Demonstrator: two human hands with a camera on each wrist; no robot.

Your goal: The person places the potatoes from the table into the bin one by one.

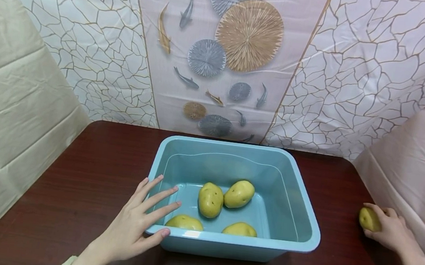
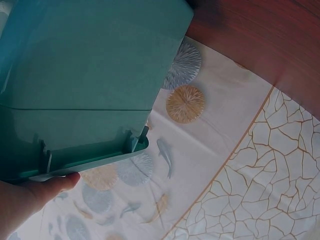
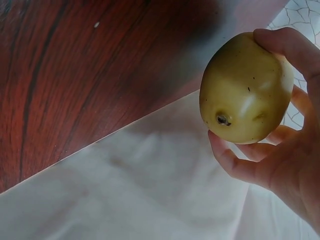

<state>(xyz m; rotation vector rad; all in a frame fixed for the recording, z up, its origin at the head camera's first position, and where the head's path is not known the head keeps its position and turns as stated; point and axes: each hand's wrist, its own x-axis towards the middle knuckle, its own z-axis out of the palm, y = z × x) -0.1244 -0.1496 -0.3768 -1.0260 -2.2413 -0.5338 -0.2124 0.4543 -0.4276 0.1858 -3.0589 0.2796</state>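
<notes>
A light blue plastic basin point(image 1: 282, 245) stands in the middle of the table with several yellow potatoes point(image 1: 210, 200) on its floor. My left hand point(image 1: 131, 226) rests at its near left corner, fingers straight and spread over the rim. In the left wrist view, the thumb point(image 2: 62, 183) lies against the rim beside the basin's outer wall point(image 2: 90, 60). Far to the right, my right hand point(image 1: 393, 230) grips another potato point(image 1: 369, 219) between thumb and fingers, near the table's right edge. Up close, this potato point(image 3: 245, 90) has smooth skin and a dark pit.
The dark reddish wooden table point(image 1: 80, 204) reaches out on both sides of the basin. Behind it hangs a patterned cloth point(image 1: 218, 84) with fish and round motifs. Pale cloth walls point(image 1: 423, 167) border the left and right sides, the right one close to my right hand.
</notes>
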